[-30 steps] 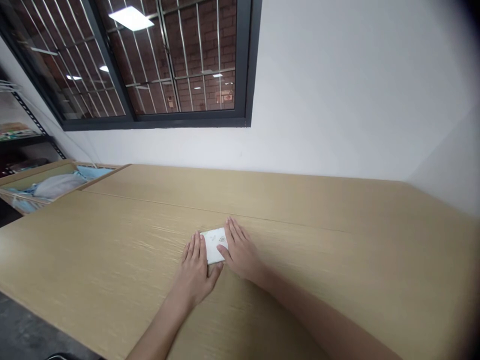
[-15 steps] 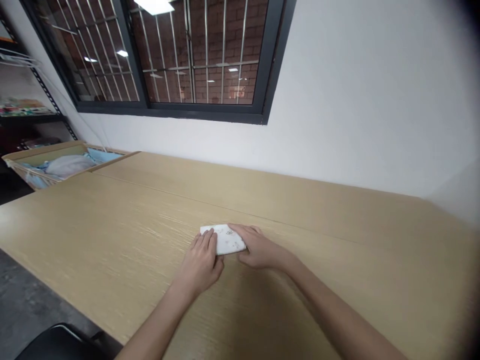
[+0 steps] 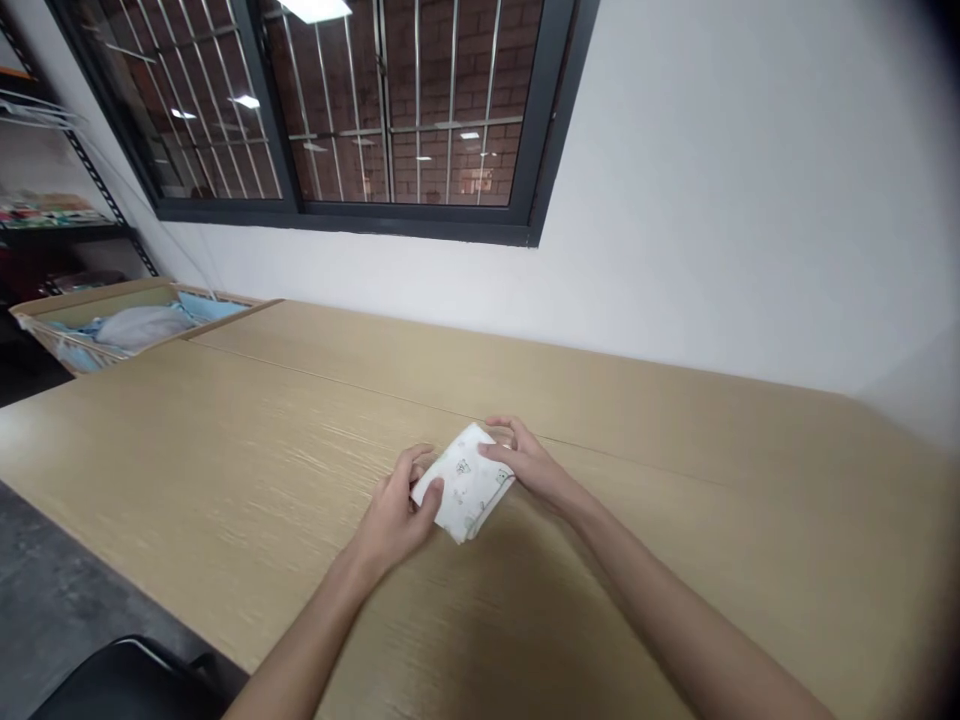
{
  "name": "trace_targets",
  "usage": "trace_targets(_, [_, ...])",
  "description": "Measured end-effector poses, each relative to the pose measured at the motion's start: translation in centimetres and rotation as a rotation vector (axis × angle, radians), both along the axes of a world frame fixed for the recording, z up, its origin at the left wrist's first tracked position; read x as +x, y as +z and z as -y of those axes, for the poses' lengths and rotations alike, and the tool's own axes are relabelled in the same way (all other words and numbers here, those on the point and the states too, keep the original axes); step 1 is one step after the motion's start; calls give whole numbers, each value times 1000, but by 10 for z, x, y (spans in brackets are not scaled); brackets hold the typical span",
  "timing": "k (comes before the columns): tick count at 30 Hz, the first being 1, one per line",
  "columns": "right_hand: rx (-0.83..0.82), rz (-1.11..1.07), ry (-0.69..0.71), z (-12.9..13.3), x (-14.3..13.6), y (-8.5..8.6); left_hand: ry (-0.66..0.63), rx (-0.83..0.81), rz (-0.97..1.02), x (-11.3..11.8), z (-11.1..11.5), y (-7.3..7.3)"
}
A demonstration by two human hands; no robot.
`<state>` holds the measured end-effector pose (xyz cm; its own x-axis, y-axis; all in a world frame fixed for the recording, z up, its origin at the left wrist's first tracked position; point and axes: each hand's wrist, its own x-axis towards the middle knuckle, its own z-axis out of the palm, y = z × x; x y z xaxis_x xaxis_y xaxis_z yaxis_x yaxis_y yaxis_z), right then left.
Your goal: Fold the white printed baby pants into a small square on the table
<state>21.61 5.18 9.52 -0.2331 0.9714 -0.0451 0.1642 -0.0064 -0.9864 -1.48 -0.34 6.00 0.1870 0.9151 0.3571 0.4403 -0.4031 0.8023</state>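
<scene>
Between my two hands is a folded white cloth (image 3: 466, 485) with small printed animal figures and a pale green edge. It is tilted, held just over the wooden table. My left hand (image 3: 403, 508) grips its left corner, thumb on top and fingers curled behind. At the upper right side my right hand (image 3: 526, 462) pinches it, thumb on the printed face and the other fingers behind. The cloth's underside is hidden.
The wooden table (image 3: 285, 440) runs up to a white wall (image 3: 720, 200) below a barred window (image 3: 405, 120). At the far left stands a crib-like box (image 3: 71, 350) with blue and pale cloth inside. A black chair (image 3: 124, 680) is at the lower left.
The cloth has been lifted and turned from lying flat to a tilted position, showing more of its printed face. Both hands have shifted their grip, thumbs now on top.
</scene>
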Motion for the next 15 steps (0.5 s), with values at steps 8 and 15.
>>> trace_targets(8, [-31,72,-50,-10,2,-36,-96,3,-296,1,5,-2])
trace_targets(15, [644,314,-174,-5,-5,-20,-40,332,-413,5,4,1])
